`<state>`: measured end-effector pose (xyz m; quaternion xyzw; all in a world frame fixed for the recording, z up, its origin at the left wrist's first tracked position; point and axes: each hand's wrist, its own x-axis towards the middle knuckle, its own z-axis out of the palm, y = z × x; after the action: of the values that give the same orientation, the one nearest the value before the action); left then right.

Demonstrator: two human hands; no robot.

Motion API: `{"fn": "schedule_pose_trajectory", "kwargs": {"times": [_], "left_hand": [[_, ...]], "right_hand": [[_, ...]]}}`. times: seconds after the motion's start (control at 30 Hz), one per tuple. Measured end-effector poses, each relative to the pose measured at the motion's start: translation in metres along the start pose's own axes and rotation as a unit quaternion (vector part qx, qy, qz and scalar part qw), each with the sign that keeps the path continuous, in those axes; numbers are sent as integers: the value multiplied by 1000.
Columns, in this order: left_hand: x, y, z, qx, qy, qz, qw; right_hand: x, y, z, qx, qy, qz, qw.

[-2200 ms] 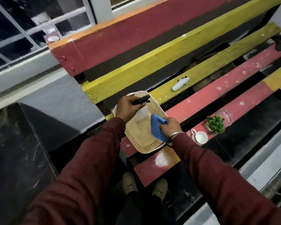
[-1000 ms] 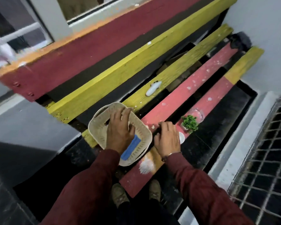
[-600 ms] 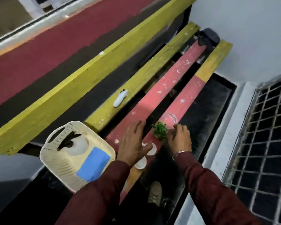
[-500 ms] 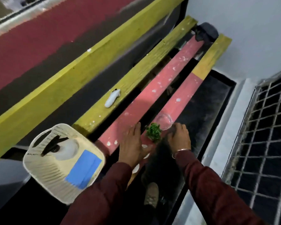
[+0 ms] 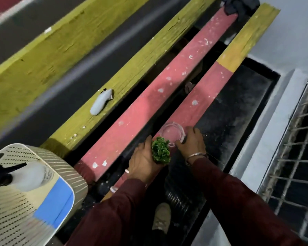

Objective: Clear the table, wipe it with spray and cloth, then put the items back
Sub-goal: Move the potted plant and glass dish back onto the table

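Observation:
A small green plant (image 5: 160, 153) sits in my left hand (image 5: 143, 163), which grips it just above the near red slat (image 5: 199, 103) of the bench. Right beside it, a clear glass dish (image 5: 172, 133) rests on that slat, and my right hand (image 5: 193, 143) curls its thumb and fingers round the dish's right rim. At the lower left, a cream perforated basket (image 5: 12, 217) holds a white spray bottle (image 5: 28, 177) with a black trigger and a blue cloth (image 5: 54, 204). White cup edges (image 5: 113, 188) peek out under my left sleeve.
A small white object (image 5: 101, 102) lies on the yellow slat (image 5: 132, 71). A dark cloth bundle (image 5: 238, 5) sits at the bench's far end. A metal window grille (image 5: 295, 157) runs along the right, beyond a black ledge (image 5: 238, 107). My shoe (image 5: 161, 219) shows below.
Both hands left the basket, with spray bottle and cloth inside, and moved right. My left hand took hold of the plant; my right hand closed on the glass dish.

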<state>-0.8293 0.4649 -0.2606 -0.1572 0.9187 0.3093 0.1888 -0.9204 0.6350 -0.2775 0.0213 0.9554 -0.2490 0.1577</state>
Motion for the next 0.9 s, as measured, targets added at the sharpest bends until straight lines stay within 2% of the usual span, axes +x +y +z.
{"fn": "schedule_pose_trajectory", "kwargs": {"times": [0.2,0.37,0.53,0.67,0.77,0.9], "left_hand": [[2,3,0,-43,20,4,999],[7,-8,3,-135,10,-2,991],[12,-34,-17,-201,-83,33,976],[24,-56,-31,-196,-185,-6,963],[36,-61,-33,-194,-192,-30,962],[45,-53,-34,-146,-177,38,973]], "right_hand": [[15,-3,7,-49,-44,-83,994],[20,-4,10,-18,-82,-86,993],[20,-8,8,-15,-77,-78,994],[20,-9,7,-22,-84,-75,993],[19,-12,9,-20,-82,-70,994],[21,-14,9,-33,-81,-70,994]]}}
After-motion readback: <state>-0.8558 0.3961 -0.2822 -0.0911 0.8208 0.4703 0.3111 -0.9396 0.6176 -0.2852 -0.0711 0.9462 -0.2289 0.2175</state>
